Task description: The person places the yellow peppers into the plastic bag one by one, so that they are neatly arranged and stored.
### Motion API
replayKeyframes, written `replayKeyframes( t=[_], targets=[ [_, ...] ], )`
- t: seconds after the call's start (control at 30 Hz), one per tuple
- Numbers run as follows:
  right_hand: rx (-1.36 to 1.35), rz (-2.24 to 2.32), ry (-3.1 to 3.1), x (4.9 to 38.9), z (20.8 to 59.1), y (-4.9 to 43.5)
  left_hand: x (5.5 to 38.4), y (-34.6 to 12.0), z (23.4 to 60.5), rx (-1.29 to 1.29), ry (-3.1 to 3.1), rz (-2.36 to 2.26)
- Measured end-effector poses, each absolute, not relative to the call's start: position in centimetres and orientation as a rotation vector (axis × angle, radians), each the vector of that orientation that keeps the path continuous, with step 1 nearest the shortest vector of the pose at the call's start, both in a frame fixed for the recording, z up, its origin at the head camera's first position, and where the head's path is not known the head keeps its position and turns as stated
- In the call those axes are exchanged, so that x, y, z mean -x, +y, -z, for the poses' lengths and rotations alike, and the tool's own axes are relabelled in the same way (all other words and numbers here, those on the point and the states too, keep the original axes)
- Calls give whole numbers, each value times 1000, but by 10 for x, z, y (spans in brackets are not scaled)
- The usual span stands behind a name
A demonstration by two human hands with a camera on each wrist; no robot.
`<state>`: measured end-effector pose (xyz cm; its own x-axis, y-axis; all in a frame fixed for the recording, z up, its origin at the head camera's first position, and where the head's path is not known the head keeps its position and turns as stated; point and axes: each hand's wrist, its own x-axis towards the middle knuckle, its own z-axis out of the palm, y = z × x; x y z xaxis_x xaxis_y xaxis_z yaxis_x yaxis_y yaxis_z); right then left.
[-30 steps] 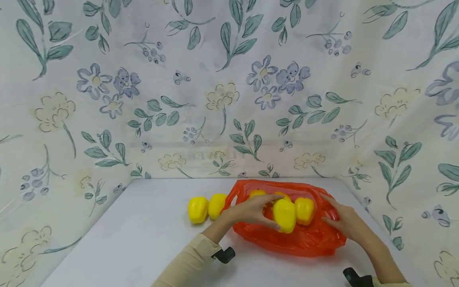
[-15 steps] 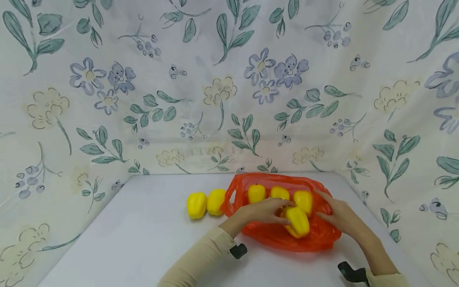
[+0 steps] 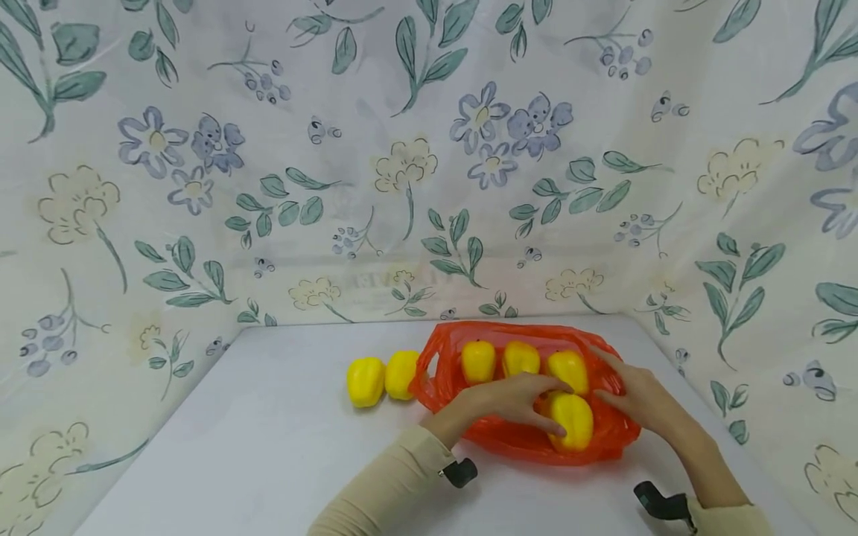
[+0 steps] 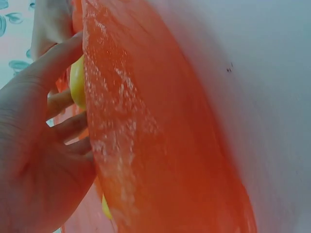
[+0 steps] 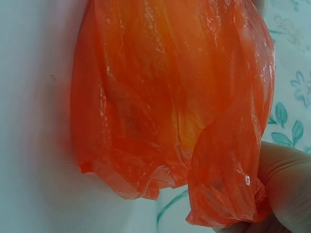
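Note:
A red plastic bag (image 3: 529, 447) lies on the table with its mouth spread open. My left hand (image 3: 519, 402) reaches into the mouth, thumb and fingers around a yellow bell pepper (image 3: 575, 424). Three more yellow peppers sit behind it inside the bag, among them a pepper (image 3: 567, 370) right by my fingertips. At the bag's right edge, my right hand (image 3: 640, 398) holds the rim. The right wrist view shows the gathered red plastic (image 5: 226, 179) between its thumb and fingers. In the left wrist view, the bag's near side (image 4: 146, 136) hides most of the peppers.
Two yellow bell peppers, a left one (image 3: 366, 382) and a right one (image 3: 401, 375), stand on the white table (image 3: 268, 447) beside the bag's left handle. A floral cloth (image 3: 415, 208) hangs behind the table and along its sides.
My left hand has carried the pepper rightward and down, from over the bag's middle to the right part of its mouth. My right hand stays on the bag's rim.

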<state>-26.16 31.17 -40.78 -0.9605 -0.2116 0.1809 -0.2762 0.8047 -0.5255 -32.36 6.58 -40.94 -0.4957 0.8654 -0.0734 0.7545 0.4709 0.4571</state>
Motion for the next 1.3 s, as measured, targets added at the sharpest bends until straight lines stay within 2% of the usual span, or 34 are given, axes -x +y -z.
replayKeyframes(
  t=[0.27,0.47,0.87,1.1,1.3],
  targets=[
    [-407,-830,-2843,258,407,312,320,73,411,-1388,2452,-524],
    [-414,-845,-2834,260,409,310,316,55,403,-1380,2531,-561],
    [-351,-875,-2889,260,408,311,328,-42,372,-1489,2530,-1049],
    [-351,-877,-2873,260,407,311,327,-106,360,-1457,2656,-1170],
    [-341,-884,-2883,258,406,311,331,-152,364,-1347,2786,-1180]
  ],
)
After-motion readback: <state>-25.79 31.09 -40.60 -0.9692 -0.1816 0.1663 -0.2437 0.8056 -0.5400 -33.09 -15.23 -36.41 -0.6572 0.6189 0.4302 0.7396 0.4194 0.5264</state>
